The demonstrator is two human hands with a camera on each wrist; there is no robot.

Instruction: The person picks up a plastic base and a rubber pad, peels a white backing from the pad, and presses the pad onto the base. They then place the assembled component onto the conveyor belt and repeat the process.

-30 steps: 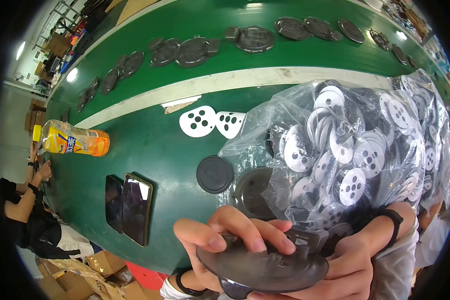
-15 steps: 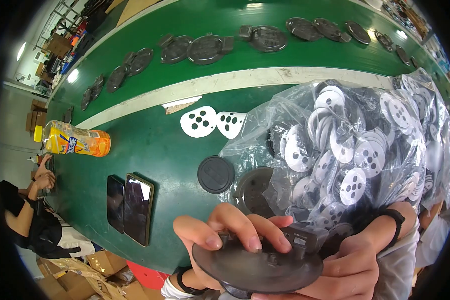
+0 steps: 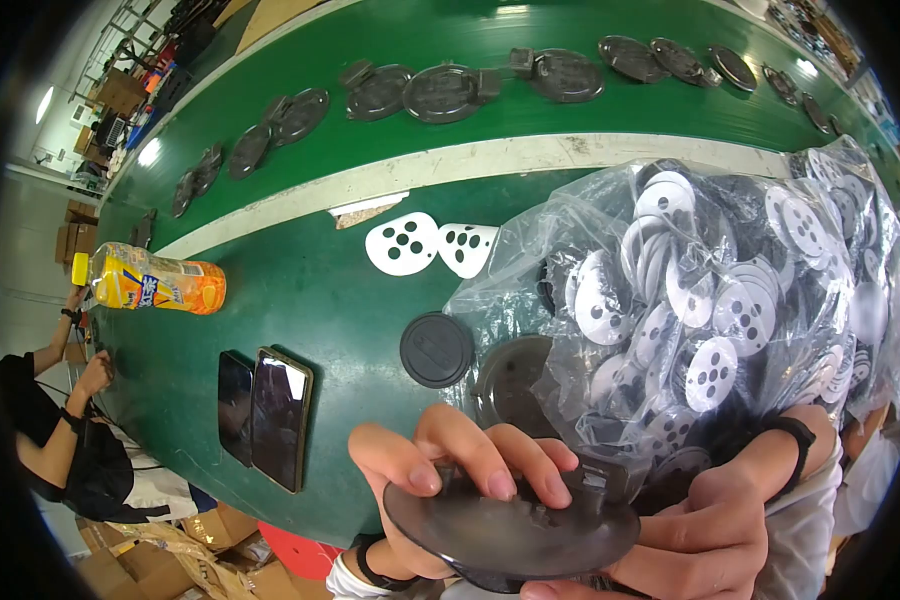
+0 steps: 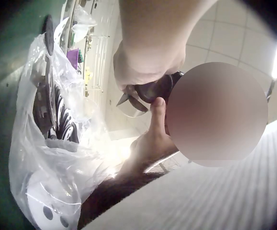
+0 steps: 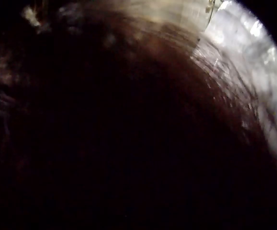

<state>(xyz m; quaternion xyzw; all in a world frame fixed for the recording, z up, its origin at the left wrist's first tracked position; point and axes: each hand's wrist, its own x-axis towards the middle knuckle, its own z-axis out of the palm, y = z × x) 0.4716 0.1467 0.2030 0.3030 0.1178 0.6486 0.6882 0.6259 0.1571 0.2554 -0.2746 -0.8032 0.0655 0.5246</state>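
Observation:
A dark, see-through round plastic cover [image 3: 510, 535] with small clips on its upper side is held between both hands, low in the head view. My left hand [image 3: 425, 480] grips its left side, bent fingers over the upper edge. My right hand [image 3: 705, 530] holds its right end, the fingers partly behind it. In the left wrist view, the left hand [image 4: 145, 62] and the right thumb [image 4: 158, 112] meet at a dark part [image 4: 157, 88]. The right wrist view is almost black.
A clear plastic bag [image 3: 530, 240] of white discs with dark holes lies at the right. Around it are a black round lid [image 3: 436, 350], two phones [image 3: 280, 420], two white discs [image 3: 402, 244] and a drink bottle [image 3: 160, 280]. Dark covers [image 3: 440, 93] line the green belt behind.
The dark covers on the belt have shifted to the right. The held cover has tilted and moved slightly left, with both hands keeping hold. Another person's hands at the left have moved.

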